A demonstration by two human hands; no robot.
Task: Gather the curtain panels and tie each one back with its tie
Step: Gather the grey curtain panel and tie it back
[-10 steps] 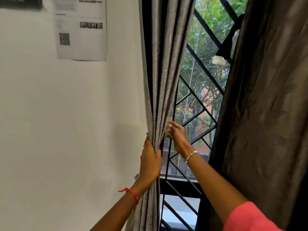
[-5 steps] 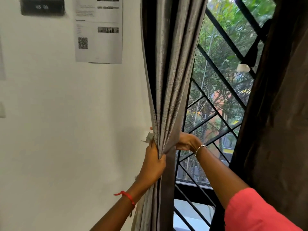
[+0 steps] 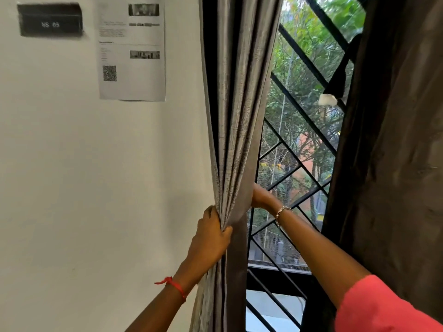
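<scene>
The left curtain panel (image 3: 237,116), grey and pleated, hangs bunched beside the white wall. My left hand (image 3: 211,236) grips the gathered folds from the wall side at about waist height of the panel. My right hand (image 3: 260,197) reaches behind the panel from the window side; its fingers are hidden by the fabric, only the wrist with a bracelet shows. The right curtain panel (image 3: 395,164), dark brown, hangs loose at the right edge of the window. A dark tie (image 3: 340,77) with a white end dangles by the right panel, against the grille.
A black diagonal window grille (image 3: 299,149) fills the gap between the panels, with trees outside. On the wall to the left hang a printed paper sheet (image 3: 133,49) and a dark nameplate (image 3: 50,20).
My right hand has slid from in front of the grille to behind the left panel. The folds are bunched tighter in my left hand. A small pale scrap seen by my left hand earlier is gone.
</scene>
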